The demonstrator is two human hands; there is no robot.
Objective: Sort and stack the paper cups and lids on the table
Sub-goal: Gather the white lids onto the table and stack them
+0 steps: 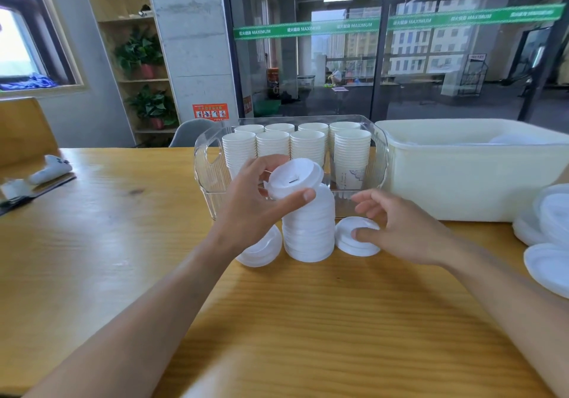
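From the head camera, much is half hidden: the left hand [255,200] covers part of a loose lid [261,248] lying on the wooden table [123,243], and more lids [548,243] at the right edge run out of view. The white tub [462,176] far right shows only a pale rounded shape inside, too faint to name. The left hand's thumb and fingers curl round a white lid [295,179], holding it tilted over the top of the lid stack [309,228], its flat face turned up and toward the viewer. That stack stands upright near the table's middle, long axis vertical. The right hand [400,228] has loosely bent fingers, its thumb resting on a lid flat on the table [354,243], just right of the stack. Paper cup stacks [304,148] stand upright in the clear bin [209,163] beyond.
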